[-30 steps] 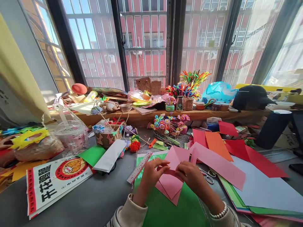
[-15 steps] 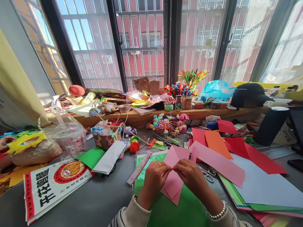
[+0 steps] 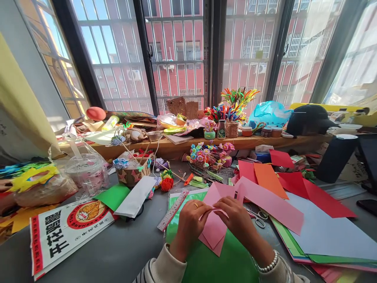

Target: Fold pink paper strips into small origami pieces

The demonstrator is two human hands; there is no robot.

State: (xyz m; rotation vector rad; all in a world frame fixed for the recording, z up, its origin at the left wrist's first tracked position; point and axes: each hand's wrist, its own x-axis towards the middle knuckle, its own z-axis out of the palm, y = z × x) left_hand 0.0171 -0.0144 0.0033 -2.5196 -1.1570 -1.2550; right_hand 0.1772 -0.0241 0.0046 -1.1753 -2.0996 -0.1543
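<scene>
Left hand and right hand have drawn together; barred windows rise behind the cluttered grey desk; both, fingers curled, pinch pink paper.

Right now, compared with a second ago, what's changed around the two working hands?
The left hand has moved right and the right hand's fingertips slightly left, closing most of the gap above the pink paper. Whether anything small is pinched there, I can't tell. The pink paper, green sheet, ruler and scissors stayed put.
</scene>
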